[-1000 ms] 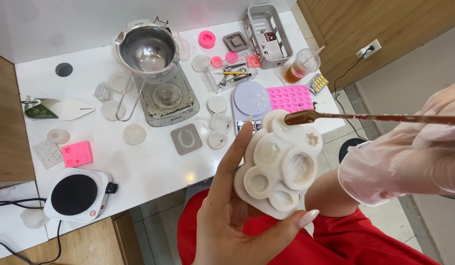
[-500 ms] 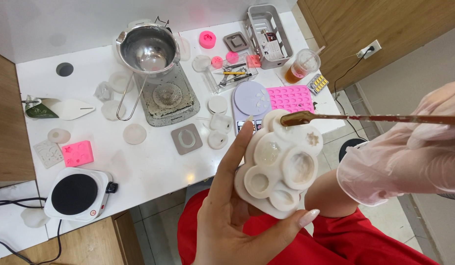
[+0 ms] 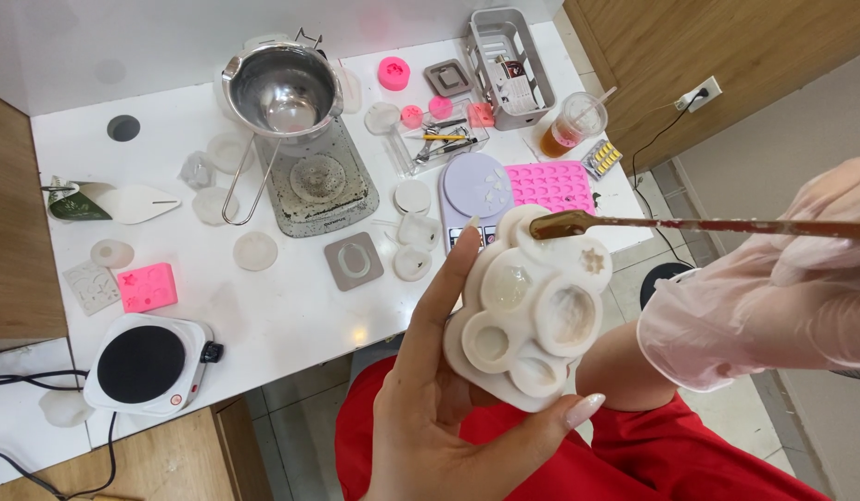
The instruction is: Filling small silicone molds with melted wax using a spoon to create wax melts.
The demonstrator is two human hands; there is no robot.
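Against the left hand (image 3: 430, 417) rests a white mould (image 3: 527, 311).

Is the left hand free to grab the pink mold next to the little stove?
Probably not right now. The left hand is full, gripping the white mold over the lap. The pink mold lies uncovered on the table, so nothing blocks it once that hand is emptied.

mould (image 3: 527, 315): matt white silicone | spatula (image 3: 690, 224): thin metal, stained | glove (image 3: 773, 297): sheer pink plastic | pot (image 3: 283, 88): shiny steel
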